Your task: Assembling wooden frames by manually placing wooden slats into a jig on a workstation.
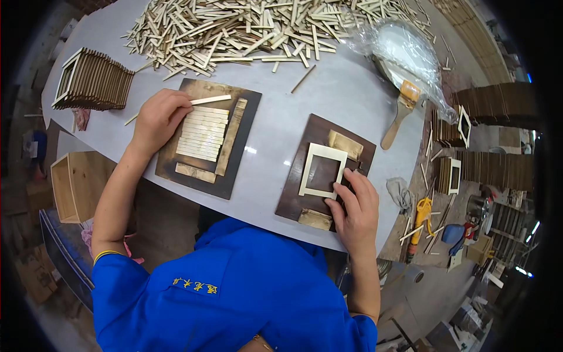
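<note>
A clear plastic bag (404, 56) covered a white bowl (394, 50) at the table's (275, 123) far right, beside a brush (400, 112). An open wooden box (73, 185) sat low on the left. The left hand (157, 117) pinched a wooden strip (208, 100) over a row of strips (202, 134) on a dark board (234, 170). The right hand (355, 205), fingers narrow, pressed a pale wooden frame (322, 170) on another board (293, 202).

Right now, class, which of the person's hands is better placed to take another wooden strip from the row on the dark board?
The left hand. It rests at the row of strips on the left board, pinching one strip. The right hand presses the square frame on the other board.
</note>
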Action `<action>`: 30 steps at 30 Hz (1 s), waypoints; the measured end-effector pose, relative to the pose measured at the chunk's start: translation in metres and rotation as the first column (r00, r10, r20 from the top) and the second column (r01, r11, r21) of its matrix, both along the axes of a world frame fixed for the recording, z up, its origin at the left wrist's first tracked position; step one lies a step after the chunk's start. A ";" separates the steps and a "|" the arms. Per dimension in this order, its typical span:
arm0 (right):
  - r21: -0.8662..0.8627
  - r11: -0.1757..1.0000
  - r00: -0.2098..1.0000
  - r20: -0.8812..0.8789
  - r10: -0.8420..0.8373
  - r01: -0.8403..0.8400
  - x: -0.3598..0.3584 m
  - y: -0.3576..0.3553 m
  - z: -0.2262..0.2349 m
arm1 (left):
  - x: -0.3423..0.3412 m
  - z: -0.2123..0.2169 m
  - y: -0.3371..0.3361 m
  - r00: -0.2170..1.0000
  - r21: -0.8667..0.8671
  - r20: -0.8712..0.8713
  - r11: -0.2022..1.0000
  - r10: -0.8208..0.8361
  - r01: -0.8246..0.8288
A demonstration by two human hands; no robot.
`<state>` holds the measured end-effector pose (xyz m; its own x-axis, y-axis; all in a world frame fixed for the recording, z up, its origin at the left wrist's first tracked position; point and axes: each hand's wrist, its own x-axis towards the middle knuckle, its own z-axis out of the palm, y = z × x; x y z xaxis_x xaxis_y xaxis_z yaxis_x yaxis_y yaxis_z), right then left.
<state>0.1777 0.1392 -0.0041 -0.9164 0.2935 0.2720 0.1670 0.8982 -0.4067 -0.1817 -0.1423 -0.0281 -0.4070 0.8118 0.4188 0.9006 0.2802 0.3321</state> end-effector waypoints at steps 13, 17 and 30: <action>0.045 0.999 1.000 -0.020 0.017 -0.016 -0.002 -0.006 0.001 | 0.091 0.017 0.053 0.876 0.198 0.476 0.961 0.078 -0.193; 0.040 0.999 1.000 0.020 0.007 -0.008 0.003 -0.007 0.009 | 0.140 0.021 0.086 0.746 0.206 0.654 0.978 -0.122 -0.020; -0.020 0.994 0.993 -0.046 -0.108 0.107 0.011 -0.011 -0.006 | 0.192 0.019 0.136 0.592 0.194 0.779 0.977 -0.205 0.084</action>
